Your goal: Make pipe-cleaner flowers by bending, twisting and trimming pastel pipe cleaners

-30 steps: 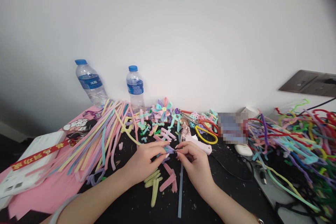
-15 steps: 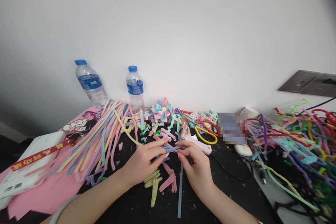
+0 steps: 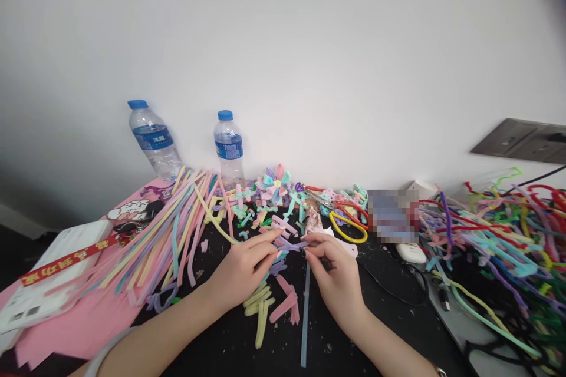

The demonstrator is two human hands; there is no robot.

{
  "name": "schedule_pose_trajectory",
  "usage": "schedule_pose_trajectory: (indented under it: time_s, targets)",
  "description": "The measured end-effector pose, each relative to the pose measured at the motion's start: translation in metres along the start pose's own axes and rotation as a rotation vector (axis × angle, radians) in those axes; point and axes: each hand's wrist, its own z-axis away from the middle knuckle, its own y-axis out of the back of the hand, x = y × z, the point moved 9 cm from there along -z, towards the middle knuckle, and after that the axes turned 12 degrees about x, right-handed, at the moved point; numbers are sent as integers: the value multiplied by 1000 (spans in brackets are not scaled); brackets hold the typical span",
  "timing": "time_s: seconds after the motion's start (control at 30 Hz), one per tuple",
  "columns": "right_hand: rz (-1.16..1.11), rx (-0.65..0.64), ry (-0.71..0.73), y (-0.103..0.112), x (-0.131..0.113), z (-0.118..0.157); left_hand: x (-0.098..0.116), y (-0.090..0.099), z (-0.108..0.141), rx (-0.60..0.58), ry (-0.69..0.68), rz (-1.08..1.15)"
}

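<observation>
A purple pipe cleaner piece spans the gap between my hands at the middle of the black table. My left hand pinches its left end, fingers closed. The right end sits between the thumb and fingers of my right hand. Beneath the hands lie folded yellow pipe cleaner pieces and pink pieces. A clear glue stick runs toward the front edge from a pale pink glue gun, partly hidden by my right hand.
Two water bottles lean or stand against the wall. Long pipe cleaners fan out on the left, and a tangled heap covers the right. Scissors and a pipe cleaner flower lie at the back.
My right hand has moved slightly right, away from my left, so more of the purple pipe cleaner shows between them. My left hand stays nearly in place.
</observation>
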Motion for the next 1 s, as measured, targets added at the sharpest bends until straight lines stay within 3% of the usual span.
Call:
schedule_pose_trajectory:
  time_s: [0.4, 0.5, 0.67, 1.0]
  targets:
    - [-40, -28, 57, -2, -5, 1, -2, 2, -3, -14, 85, -37]
    - [-69, -66, 117, -6, -15, 5, 9, 5, -6, -17, 21, -21]
    - [-85, -93, 185, -8, -24, 10, 17, -9, -2, -145, -86, 47]
    - [-62, -101, 190, -8, -21, 9, -11, -19, 3, -191, 230, 166]
